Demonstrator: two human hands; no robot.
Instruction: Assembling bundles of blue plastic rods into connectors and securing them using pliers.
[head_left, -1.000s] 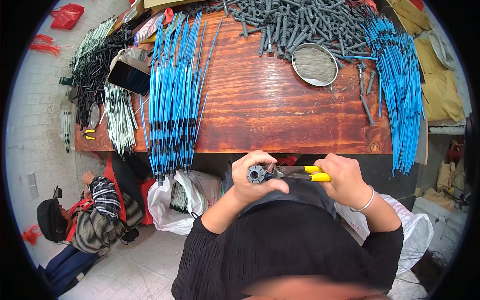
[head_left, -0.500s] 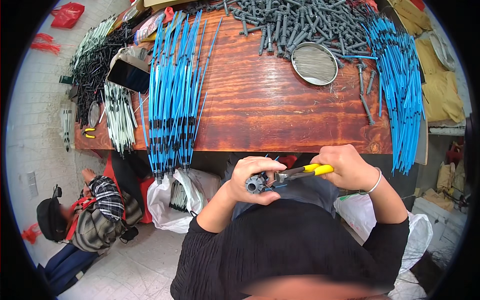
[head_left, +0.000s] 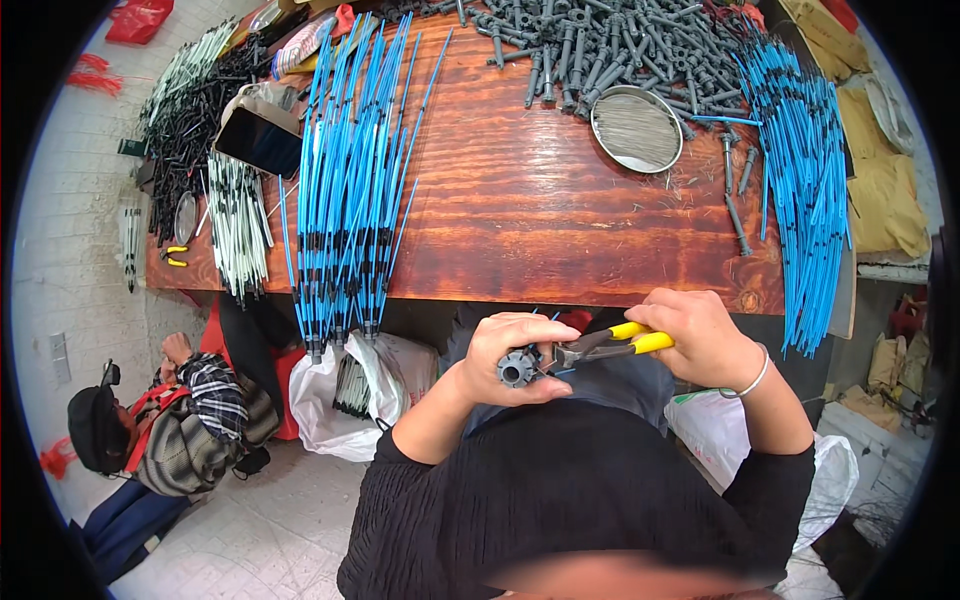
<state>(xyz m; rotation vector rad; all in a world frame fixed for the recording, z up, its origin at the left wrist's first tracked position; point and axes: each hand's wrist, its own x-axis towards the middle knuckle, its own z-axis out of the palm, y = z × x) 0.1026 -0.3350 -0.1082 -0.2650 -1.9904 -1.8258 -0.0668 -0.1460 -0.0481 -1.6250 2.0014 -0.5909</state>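
Note:
My left hand (head_left: pixel 510 350) grips a short grey plastic tube piece (head_left: pixel 517 369), its round end facing the camera, held below the table's front edge. My right hand (head_left: pixel 700 335) squeezes yellow-handled pliers (head_left: pixel 610 345), whose jaws sit against the grey piece. Both hands meet in front of my chest, over my black top.
The wooden table (head_left: pixel 530 210) carries a spread of blue rods (head_left: pixel 350 190) at left, another blue bundle (head_left: pixel 805 180) at right, a heap of grey tube parts (head_left: pixel 600 40) and a round metal dish (head_left: pixel 636 128). A person (head_left: pixel 170 420) crouches on the floor at lower left beside white bags (head_left: pixel 335 400).
My hands have shifted slightly down and left while keeping the grey piece and pliers together. The person on the floor has moved a little.

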